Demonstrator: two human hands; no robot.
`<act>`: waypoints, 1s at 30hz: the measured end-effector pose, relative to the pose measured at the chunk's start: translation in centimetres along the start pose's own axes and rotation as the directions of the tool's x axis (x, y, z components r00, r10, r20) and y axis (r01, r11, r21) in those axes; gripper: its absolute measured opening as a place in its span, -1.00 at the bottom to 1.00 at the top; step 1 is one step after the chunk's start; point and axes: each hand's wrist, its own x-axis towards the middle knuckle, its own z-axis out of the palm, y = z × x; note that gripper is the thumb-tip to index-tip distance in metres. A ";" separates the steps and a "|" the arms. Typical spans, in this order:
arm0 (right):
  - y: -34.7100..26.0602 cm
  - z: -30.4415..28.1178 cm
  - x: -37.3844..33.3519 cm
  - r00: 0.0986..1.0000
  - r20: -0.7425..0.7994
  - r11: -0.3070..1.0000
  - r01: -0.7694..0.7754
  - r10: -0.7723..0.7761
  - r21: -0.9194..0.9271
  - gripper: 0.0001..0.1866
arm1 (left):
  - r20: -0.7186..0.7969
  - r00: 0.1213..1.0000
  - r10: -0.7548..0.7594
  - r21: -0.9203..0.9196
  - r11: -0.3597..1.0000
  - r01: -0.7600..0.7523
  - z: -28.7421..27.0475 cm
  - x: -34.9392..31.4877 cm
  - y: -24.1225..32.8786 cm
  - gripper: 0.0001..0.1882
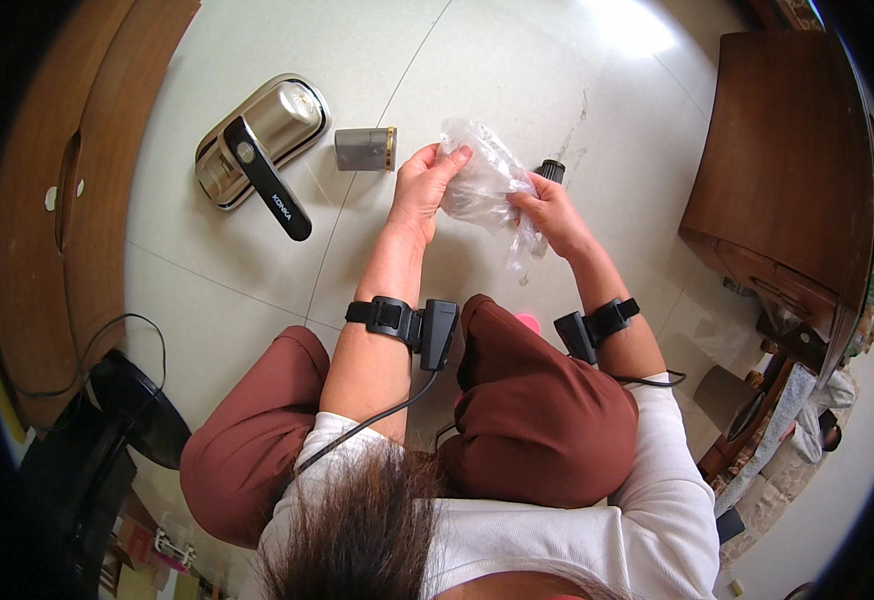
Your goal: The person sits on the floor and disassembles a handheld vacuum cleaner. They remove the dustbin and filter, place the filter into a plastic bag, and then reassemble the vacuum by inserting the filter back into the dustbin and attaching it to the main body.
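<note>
A clear plastic bag is stretched between my two hands above the tiled floor. My left hand pinches its left side, thumb on top. At the bag's lower right, my right hand grips the gathered plastic. Just beyond the right hand lies a dark ribbed cylindrical part, partly hidden by that hand. To the left of my left hand rests a grey see-through dust cup with a gold-coloured rim. Farther left is a gold and black handheld vacuum cleaner, its black handle pointing toward me.
A wooden cabinet runs along the left, and a brown wooden drawer unit stands at the right. Near the lower left are a black round base and a thin cable. My bent knees in brown trousers flank the near floor.
</note>
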 end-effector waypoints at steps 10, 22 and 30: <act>0.2 1.9 0.7 0.845 -0.375 0.836 0.143 -0.382 -0.530 -0.69 | -0.257 0.928 -0.270 0.181 0.930 0.321 -0.9 1.2 -1.2 -0.29; 1.4 3.4 -0.1 0.807 -0.131 0.789 0.505 -0.575 -0.350 -0.73 | 0.024 0.963 -0.268 -0.076 0.960 0.269 -0.4 0.8 -2.6 -0.72; 4.1 -1.4 0.8 0.725 -0.620 0.854 -0.086 -0.300 -0.513 -0.08 | -0.052 0.972 -0.228 0.066 0.971 0.231 -0.9 1.0 -2.1 -0.73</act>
